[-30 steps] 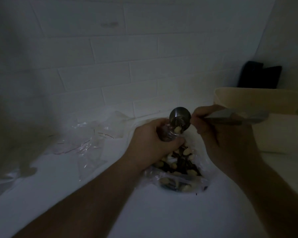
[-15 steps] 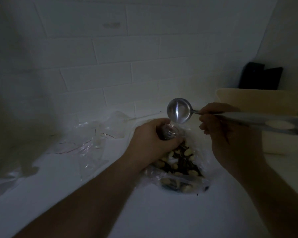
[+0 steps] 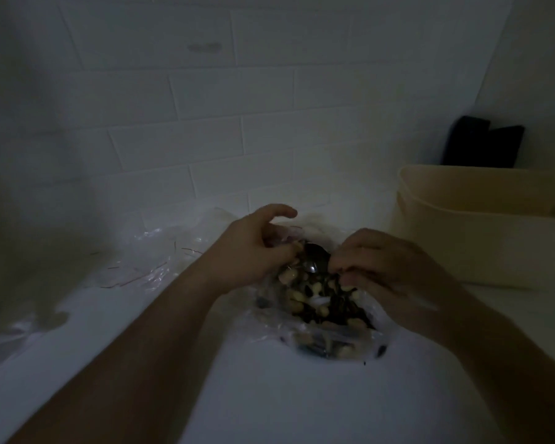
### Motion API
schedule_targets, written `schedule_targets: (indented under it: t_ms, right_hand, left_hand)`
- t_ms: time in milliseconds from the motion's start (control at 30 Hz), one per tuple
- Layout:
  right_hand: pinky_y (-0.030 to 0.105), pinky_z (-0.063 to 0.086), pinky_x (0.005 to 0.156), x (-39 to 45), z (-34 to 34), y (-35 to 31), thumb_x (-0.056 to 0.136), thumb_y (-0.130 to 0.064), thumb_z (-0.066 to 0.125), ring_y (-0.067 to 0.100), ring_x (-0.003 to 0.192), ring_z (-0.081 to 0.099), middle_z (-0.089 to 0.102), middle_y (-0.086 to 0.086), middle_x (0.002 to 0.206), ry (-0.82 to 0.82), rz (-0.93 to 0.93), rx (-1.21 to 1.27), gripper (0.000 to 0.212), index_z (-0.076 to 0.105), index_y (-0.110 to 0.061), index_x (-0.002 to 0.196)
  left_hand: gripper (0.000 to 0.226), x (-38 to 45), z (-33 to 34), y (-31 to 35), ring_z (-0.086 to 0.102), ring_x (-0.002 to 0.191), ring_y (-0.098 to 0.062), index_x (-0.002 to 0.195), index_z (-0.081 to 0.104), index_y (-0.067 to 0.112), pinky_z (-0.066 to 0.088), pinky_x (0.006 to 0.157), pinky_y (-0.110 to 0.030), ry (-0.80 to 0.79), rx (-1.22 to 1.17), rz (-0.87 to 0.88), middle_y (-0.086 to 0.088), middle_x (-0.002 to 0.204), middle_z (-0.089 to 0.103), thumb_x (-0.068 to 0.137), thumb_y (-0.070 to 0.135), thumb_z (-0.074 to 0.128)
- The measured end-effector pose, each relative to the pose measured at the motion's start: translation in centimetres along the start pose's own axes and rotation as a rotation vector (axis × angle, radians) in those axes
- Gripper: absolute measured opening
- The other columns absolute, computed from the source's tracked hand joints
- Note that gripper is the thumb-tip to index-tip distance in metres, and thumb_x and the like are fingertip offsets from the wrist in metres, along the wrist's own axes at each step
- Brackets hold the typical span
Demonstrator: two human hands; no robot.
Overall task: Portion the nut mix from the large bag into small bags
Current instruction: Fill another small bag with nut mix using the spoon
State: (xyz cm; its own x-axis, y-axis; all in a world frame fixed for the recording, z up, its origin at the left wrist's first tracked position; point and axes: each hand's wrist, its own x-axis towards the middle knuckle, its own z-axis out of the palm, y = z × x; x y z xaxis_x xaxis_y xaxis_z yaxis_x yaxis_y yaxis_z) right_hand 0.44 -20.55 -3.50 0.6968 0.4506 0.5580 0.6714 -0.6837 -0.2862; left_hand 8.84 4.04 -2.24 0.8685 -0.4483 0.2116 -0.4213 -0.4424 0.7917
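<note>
Looking down from the head view: nut bag [image 3: 321, 315] on white counter [image 3: 269, 395], left hand [image 3: 253, 251] pinching its rim, right hand [image 3: 388, 270] curled on spoon [image 3: 314, 259] inside. Likely light, floppy, slippery film, loose shifting contents; best gripped at the mouth edge.

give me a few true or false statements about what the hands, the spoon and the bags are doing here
1. The metal spoon has its bowl down at the nut mix in the clear bag. True.
2. The left hand lies flat on the counter, away from the bag. False: its fingers grip the bag's top edge.
3. The right hand is curled at the bag's mouth, by the spoon. True.
4. The empty clear bags lie right of the beige bin. False: they lie on the left, by the tiled wall.
5. The bag holds only dark pieces. False: pale nuts are mixed in.
</note>
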Motion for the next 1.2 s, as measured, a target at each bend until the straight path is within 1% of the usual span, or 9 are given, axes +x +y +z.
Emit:
schedule_targets:
  t_ms: [133, 267, 400, 533, 633, 733, 867, 1033, 1200]
  right_hand:
    - [0.023, 0.053, 0.076, -0.1, -0.5, -0.1, 0.099, -0.042, 0.056, 0.001, 0.093, 0.064, 0.06, -0.014, 0.106, -0.154, 0.082, -0.007, 0.022, 0.071, -0.043, 0.115]
    - [0.01, 0.043, 0.076, -0.6, -1.4, 0.2, 0.103, -0.019, 0.056, -0.006, 0.097, 0.058, 0.053, -0.027, 0.111, -0.339, 0.183, -0.043, 0.035, 0.076, -0.047, 0.11]
    - [0.02, 0.048, 0.078, -0.9, -1.1, 0.4, 0.097, -0.004, 0.061, -0.002, 0.096, 0.057, 0.055, -0.027, 0.108, -0.423, 0.241, -0.042, 0.048, 0.077, -0.049, 0.108]
    - [0.02, 0.049, 0.07, -0.2, -0.6, -0.1, 0.094, -0.013, 0.051, 0.004, 0.082, 0.065, 0.069, -0.014, 0.092, -0.069, 0.341, -0.002, 0.038, 0.078, -0.038, 0.104]
    - [0.011, 0.048, 0.068, 1.0, -0.2, -1.5, 0.091, -0.03, 0.071, -0.001, 0.078, 0.067, 0.072, -0.022, 0.086, 0.207, 0.593, 0.338, 0.018, 0.071, -0.043, 0.104]
    - [0.031, 0.057, 0.085, 1.6, 0.4, -3.0, 0.09, -0.029, 0.076, 0.004, 0.093, 0.073, 0.077, -0.019, 0.1, 0.186, 0.583, 0.488, 0.024, 0.074, -0.039, 0.112]
    - [0.039, 0.06, 0.09, 1.6, 0.9, -3.7, 0.089, -0.023, 0.078, 0.007, 0.094, 0.076, 0.079, -0.015, 0.099, 0.239, 0.625, 0.619, 0.023, 0.077, -0.034, 0.11]
    - [0.046, 0.059, 0.092, 1.4, 1.0, -3.6, 0.085, -0.018, 0.079, 0.02, 0.101, 0.076, 0.08, 0.0, 0.105, 0.286, 0.639, 0.816, 0.027, 0.079, -0.024, 0.111]
    - [0.041, 0.06, 0.079, 1.7, 1.5, -3.4, 0.075, -0.009, 0.072, 0.036, 0.101, 0.075, 0.077, 0.02, 0.109, 0.305, 0.724, 1.231, 0.037, 0.077, -0.005, 0.111]
  left_hand:
    - [0.012, 0.3, 0.2, -0.5, 0.075, 0.092, -0.021, 0.099, 0.068, 0.02, 0.061, 0.084, -0.043, 0.003, -0.152, 0.053, 0.006, 0.104, 0.078, 0.091, 0.016, 0.076]
    - [0.012, 0.4, 0.2, -0.1, 0.074, 0.091, -0.033, 0.08, 0.07, 0.023, 0.058, 0.085, -0.046, 0.08, -0.302, 0.08, 0.014, 0.122, 0.072, 0.084, 0.012, 0.071]
    - [0.008, 0.6, 0.5, 0.4, 0.06, 0.079, -0.027, 0.082, 0.065, 0.016, 0.042, 0.077, -0.047, 0.115, -0.524, 0.073, -0.002, 0.088, 0.067, 0.083, 0.009, 0.064]
    - [0.018, 0.4, 1.2, 1.4, 0.057, 0.072, -0.025, 0.084, 0.063, 0.011, 0.049, 0.069, -0.032, 0.089, -0.699, 0.065, -0.008, 0.078, 0.064, 0.094, -0.005, 0.059]
    - [0.014, 0.0, 2.1, 2.0, 0.058, 0.071, -0.021, 0.088, 0.067, 0.01, 0.047, 0.067, -0.03, 0.057, -0.76, 0.059, -0.009, 0.079, 0.066, 0.094, -0.003, 0.065]
    - [0.011, -0.1, 2.7, 2.0, 0.057, 0.073, -0.025, 0.091, 0.071, 0.014, 0.045, 0.069, -0.034, 0.006, -0.837, 0.047, -0.01, 0.081, 0.067, 0.084, 0.005, 0.07]
    - [0.029, -0.4, 2.9, 2.3, 0.065, 0.085, -0.029, 0.11, 0.069, 0.018, 0.052, 0.078, -0.039, -0.109, -0.959, 0.009, -0.014, 0.096, 0.072, 0.084, 0.005, 0.07]
    - [0.06, -0.7, 3.5, 2.1, 0.07, 0.109, -0.032, 0.129, 0.06, 0.009, 0.057, 0.099, -0.051, -0.164, -0.671, 0.003, -0.015, 0.121, 0.071, 0.076, 0.025, 0.085]
    - [0.047, -0.8, 3.7, 2.0, 0.065, 0.124, -0.044, 0.135, 0.06, -0.003, 0.053, 0.107, -0.053, -0.274, -0.615, 0.041, -0.026, 0.129, 0.069, 0.09, -0.006, 0.073]
